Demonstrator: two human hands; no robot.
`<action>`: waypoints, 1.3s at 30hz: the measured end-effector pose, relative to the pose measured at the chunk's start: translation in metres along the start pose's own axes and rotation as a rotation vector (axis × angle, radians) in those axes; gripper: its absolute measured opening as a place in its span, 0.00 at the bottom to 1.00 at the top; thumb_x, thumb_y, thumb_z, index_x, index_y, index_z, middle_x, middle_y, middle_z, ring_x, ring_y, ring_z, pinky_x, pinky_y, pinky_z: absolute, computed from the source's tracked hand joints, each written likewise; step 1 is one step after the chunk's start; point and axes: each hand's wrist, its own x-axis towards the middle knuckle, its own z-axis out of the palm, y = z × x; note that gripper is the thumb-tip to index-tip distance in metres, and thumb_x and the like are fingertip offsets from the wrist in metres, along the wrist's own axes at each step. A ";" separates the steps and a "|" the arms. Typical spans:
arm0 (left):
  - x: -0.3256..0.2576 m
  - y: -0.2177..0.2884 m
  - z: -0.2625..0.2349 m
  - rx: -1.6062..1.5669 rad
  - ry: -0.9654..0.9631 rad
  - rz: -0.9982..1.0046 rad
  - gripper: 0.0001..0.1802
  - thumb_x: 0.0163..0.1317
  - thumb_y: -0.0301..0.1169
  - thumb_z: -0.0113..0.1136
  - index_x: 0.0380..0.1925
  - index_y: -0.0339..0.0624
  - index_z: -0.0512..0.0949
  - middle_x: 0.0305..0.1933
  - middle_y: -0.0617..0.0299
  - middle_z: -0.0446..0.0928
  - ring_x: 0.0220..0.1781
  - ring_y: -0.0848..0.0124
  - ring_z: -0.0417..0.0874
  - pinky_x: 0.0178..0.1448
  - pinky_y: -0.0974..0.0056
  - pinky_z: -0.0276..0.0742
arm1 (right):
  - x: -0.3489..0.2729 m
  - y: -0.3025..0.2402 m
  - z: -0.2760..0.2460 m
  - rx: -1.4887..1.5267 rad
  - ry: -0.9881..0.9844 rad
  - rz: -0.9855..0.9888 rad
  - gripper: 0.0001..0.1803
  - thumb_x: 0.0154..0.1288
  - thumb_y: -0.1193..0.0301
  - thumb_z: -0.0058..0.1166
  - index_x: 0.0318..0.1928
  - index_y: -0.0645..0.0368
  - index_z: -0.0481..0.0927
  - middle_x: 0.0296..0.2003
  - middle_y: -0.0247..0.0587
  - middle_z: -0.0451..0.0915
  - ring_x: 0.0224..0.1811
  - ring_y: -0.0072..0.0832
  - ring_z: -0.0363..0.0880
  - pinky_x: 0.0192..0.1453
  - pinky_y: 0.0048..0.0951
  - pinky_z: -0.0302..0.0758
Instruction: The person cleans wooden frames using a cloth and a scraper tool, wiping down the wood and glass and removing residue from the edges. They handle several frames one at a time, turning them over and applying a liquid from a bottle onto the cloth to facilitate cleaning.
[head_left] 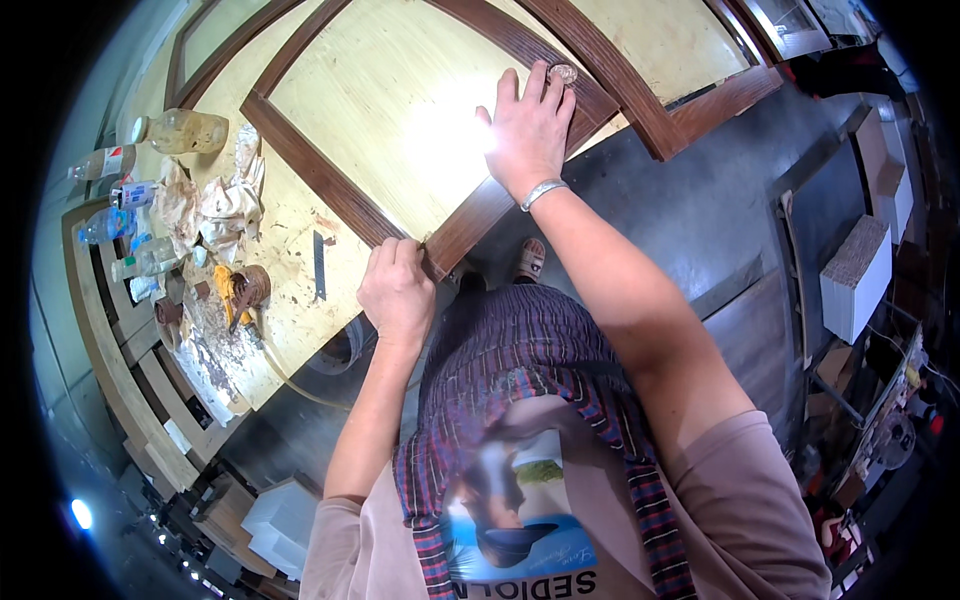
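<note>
A dark brown wooden frame [340,193] with a pale light-coloured middle lies on the work table. My left hand [397,292] is closed at the frame's near left corner, with its fingertips hidden. Across the frame's right corner lies my right hand [530,135], palm down, its fingers stretched out and apart. Just beyond those fingertips rests a small round, silvery patterned thing [563,75]; its kind is not clear. A strong glare covers the surface left of my right hand.
On the table's left stand several plastic bottles [185,132], beside crumpled stained rags [232,205]. A yellow tool with a hose [240,298] and a dark flat strip [320,265] lie nearer. Another brown frame [640,105] sits to the right. White boxes [857,280] stand at the far right.
</note>
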 end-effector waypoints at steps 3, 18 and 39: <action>0.002 -0.001 0.003 -0.027 0.020 0.030 0.03 0.56 0.24 0.63 0.26 0.43 0.79 0.30 0.59 0.75 0.37 0.58 0.80 0.39 0.54 0.77 | 0.002 -0.002 0.001 -0.005 0.007 0.000 0.33 0.67 0.51 0.50 0.64 0.62 0.72 0.69 0.63 0.66 0.70 0.57 0.63 0.75 0.57 0.55; 0.004 -0.009 0.001 -0.144 -0.010 -0.002 0.09 0.53 0.20 0.64 0.35 0.41 0.84 0.31 0.57 0.77 0.39 0.56 0.80 0.43 0.55 0.77 | -0.062 -0.016 -0.022 0.381 0.002 -0.253 0.23 0.57 0.64 0.59 0.52 0.62 0.76 0.60 0.57 0.72 0.65 0.48 0.68 0.71 0.48 0.60; 0.003 -0.015 0.008 -0.154 -0.023 0.169 0.08 0.51 0.18 0.60 0.32 0.36 0.82 0.30 0.53 0.76 0.36 0.54 0.79 0.41 0.53 0.76 | -0.067 -0.022 -0.019 0.378 -0.003 -0.211 0.20 0.57 0.67 0.58 0.51 0.57 0.78 0.48 0.56 0.75 0.65 0.51 0.66 0.72 0.54 0.60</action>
